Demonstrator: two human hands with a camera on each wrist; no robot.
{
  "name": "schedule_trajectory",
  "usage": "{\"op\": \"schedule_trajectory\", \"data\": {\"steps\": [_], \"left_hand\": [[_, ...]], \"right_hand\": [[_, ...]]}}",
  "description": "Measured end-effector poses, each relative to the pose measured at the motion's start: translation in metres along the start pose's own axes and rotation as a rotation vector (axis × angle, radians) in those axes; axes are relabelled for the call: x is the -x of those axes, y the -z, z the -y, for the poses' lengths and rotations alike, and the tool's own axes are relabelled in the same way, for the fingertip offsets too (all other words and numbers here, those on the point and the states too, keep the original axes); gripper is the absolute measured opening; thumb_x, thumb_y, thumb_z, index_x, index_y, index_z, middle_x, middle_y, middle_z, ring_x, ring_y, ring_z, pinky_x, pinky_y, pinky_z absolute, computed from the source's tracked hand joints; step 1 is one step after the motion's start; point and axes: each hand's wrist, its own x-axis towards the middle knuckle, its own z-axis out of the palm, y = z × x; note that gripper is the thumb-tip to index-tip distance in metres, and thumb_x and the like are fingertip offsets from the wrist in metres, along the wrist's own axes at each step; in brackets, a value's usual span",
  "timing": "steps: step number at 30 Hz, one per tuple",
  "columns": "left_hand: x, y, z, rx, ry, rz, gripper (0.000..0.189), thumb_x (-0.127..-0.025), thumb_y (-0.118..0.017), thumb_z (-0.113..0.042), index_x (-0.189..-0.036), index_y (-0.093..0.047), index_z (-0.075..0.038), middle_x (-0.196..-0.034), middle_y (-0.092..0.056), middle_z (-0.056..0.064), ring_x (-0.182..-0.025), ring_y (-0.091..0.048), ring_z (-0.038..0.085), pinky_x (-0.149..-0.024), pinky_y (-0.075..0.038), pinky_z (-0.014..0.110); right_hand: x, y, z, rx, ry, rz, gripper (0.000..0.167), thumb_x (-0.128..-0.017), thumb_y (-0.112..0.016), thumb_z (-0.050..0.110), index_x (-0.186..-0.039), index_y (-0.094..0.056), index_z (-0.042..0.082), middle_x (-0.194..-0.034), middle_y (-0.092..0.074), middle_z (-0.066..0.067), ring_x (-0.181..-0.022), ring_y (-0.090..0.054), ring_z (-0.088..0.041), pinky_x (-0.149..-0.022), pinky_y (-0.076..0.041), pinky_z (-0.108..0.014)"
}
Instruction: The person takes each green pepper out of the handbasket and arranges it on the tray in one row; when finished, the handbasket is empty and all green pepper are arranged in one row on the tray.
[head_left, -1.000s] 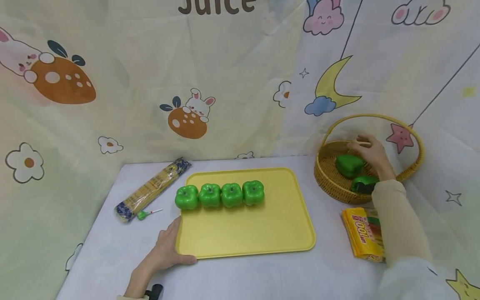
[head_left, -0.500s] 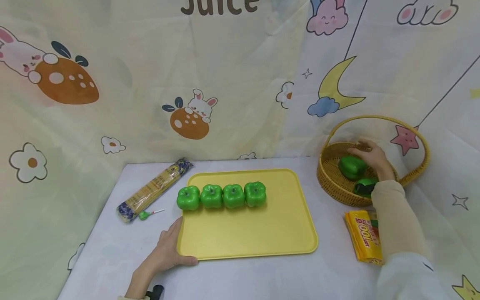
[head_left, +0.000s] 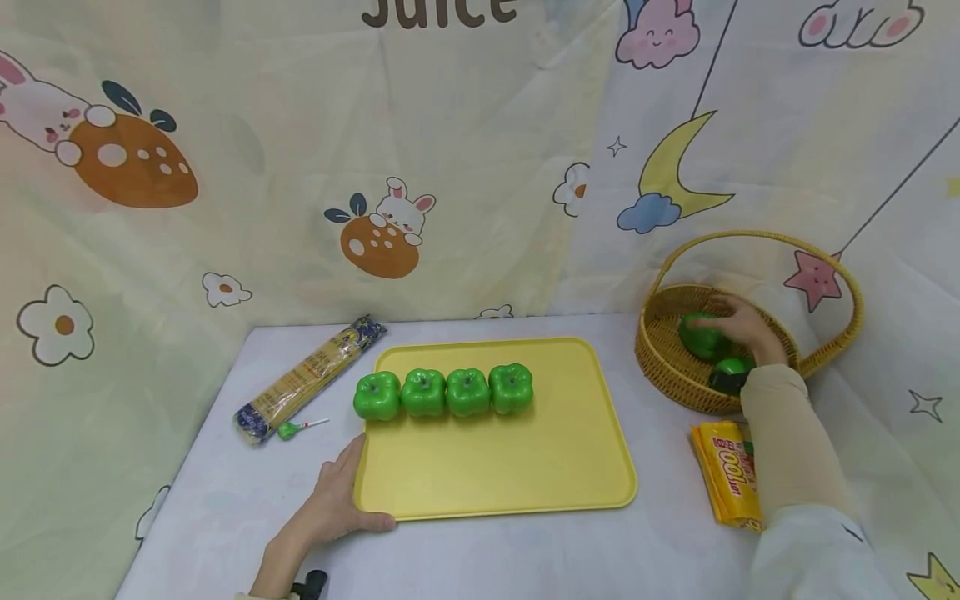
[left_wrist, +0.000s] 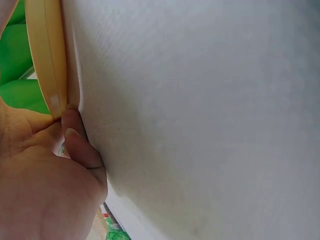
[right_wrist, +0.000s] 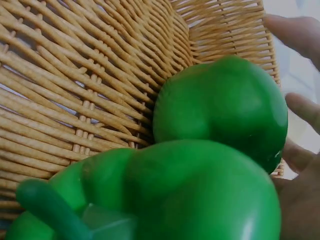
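In the head view, my left hand (head_left: 330, 496) spreads around the near left corner of a yellow tray (head_left: 495, 475), thumb along the front edge and fingers at the left side. Several green bell peppers (head_left: 468, 392) stand in a row on the tray. At the right, my right hand (head_left: 750, 329) reaches into a wicker basket (head_left: 678, 383) holding two more green peppers. Its spread fingers (right_wrist: 302, 110) lie against the side of the farther pepper (right_wrist: 220, 110). The nearer pepper (right_wrist: 200, 190) is under the wrist, partly covered in the head view.
A long pack of noodles (head_left: 311, 379) lies left of the tray, a green lollipop (head_left: 288, 430) beside it. Below the basket is a yellow snack packet (head_left: 723, 475), partly behind the right sleeve. The basket's handle (head_left: 750, 235) arches over the right hand.
My right hand has lowered from above the basket onto the farther pepper, its fingers now over it. The left hand stays at the tray's corner. The view has shifted slightly.
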Motion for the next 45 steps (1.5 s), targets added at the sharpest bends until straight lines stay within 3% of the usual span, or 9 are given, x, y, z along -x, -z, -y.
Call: {"op": "schedule_trajectory", "data": {"steps": [5,10,19,24,32,39,45], "left_hand": [[-0.001,-0.002,0.001,-0.001,-0.006,0.003,0.150,-0.050,-0.088,-0.072,-0.163,-0.003,-0.022,-0.168,-0.024,0.009,-0.120,-0.040,0.022,-0.098,-0.040,0.042],[-0.001,-0.002,0.001,-0.001,-0.016,-0.001,0.151,-0.049,-0.087,-0.073,-0.163,-0.003,-0.021,-0.168,-0.024,0.009,-0.124,-0.040,0.022,-0.100,-0.039,0.042],[0.000,-0.001,0.000,-0.011,-0.019,-0.009,0.151,-0.049,-0.088,-0.072,-0.163,-0.004,-0.020,-0.168,-0.024,0.009,-0.123,-0.042,0.023,-0.100,-0.040,0.045],[0.001,-0.002,0.000,0.000,-0.039,-0.012,0.151,-0.049,-0.088,-0.072,-0.163,-0.006,-0.018,-0.168,-0.024,0.010,-0.131,-0.040,0.023,-0.102,-0.037,0.042],[0.001,0.001,-0.002,0.000,-0.038,-0.012,0.149,-0.050,-0.088,-0.072,-0.163,-0.006,-0.019,-0.167,-0.026,0.009,-0.116,-0.040,0.021,-0.093,-0.038,0.037],[0.002,0.002,-0.001,-0.001,-0.050,-0.004,0.151,-0.049,-0.088,-0.073,-0.163,-0.007,-0.017,-0.167,-0.025,0.010,-0.125,-0.042,0.022,-0.096,-0.036,0.037],[0.004,0.004,0.000,-0.018,-0.027,-0.004,0.150,-0.050,-0.088,-0.071,-0.163,-0.007,-0.015,-0.167,-0.025,0.013,-0.122,-0.043,0.024,-0.098,-0.041,0.043]], "right_hand": [[0.002,0.000,-0.004,0.087,0.011,0.037,0.102,-0.092,-0.069,0.048,-0.159,-0.009,-0.001,-0.157,-0.016,-0.042,-0.134,-0.027,-0.056,-0.109,-0.028,-0.070],[0.002,0.001,-0.007,0.160,0.014,0.048,0.097,-0.092,-0.069,0.046,-0.157,-0.017,-0.004,-0.152,-0.023,-0.042,-0.124,-0.034,-0.052,-0.104,-0.032,-0.069],[0.007,0.005,-0.005,0.173,0.017,0.062,0.093,-0.093,-0.069,0.040,-0.157,-0.019,-0.004,-0.150,-0.025,-0.042,-0.120,-0.038,-0.050,-0.098,-0.040,-0.063],[0.010,0.011,0.006,0.147,0.049,0.024,0.086,-0.095,-0.068,0.033,-0.155,-0.021,-0.007,-0.149,-0.028,-0.041,-0.121,-0.040,-0.049,-0.096,-0.042,-0.058],[0.017,0.022,0.024,0.133,0.112,-0.045,0.084,-0.095,-0.067,0.035,-0.156,-0.023,-0.003,-0.145,-0.033,-0.038,-0.117,-0.040,-0.046,-0.084,-0.043,-0.042],[0.035,0.025,0.043,0.164,0.174,-0.086,0.082,-0.094,-0.067,0.042,-0.156,-0.028,0.004,-0.151,-0.030,-0.036,-0.121,-0.039,-0.049,-0.091,-0.041,-0.057],[0.053,0.023,0.067,0.168,0.228,-0.102,0.080,-0.094,-0.068,0.040,-0.156,-0.031,0.007,-0.151,-0.031,-0.032,-0.121,-0.040,-0.046,-0.088,-0.041,-0.050]]}}
